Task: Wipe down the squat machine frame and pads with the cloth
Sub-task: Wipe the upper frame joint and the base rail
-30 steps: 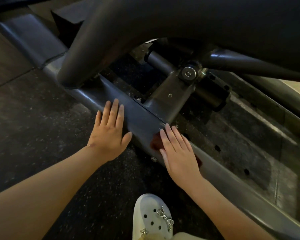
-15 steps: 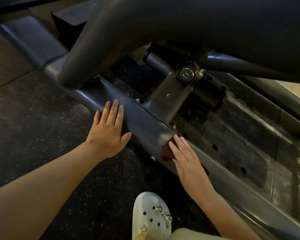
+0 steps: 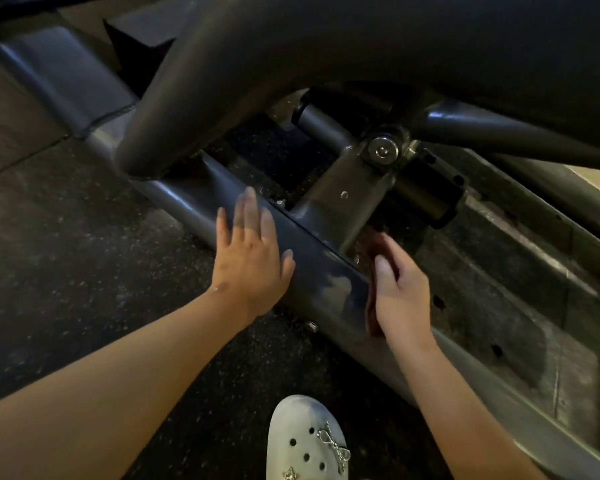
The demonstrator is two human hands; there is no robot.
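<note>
while right hand [image 3: 400,296] grips cloth [image 3: 370,311], frame [image 3: 326,282] diagonal

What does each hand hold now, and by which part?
The right hand grips the red cloth, bunched under its palm; which edge cannot be told. The left hand holds nothing, flat on the frame.

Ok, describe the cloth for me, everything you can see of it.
The cloth is dark red, looks soft and is bunched up. Most of it is hidden under the right hand, which grips it with thumb and curled fingers. Only a strip along the edge of the palm and a blurred bit above the fingers show. It sits against the top of the grey base beam, close to where the angled bracket joins it. Its full size and any pattern cannot be told.
</note>
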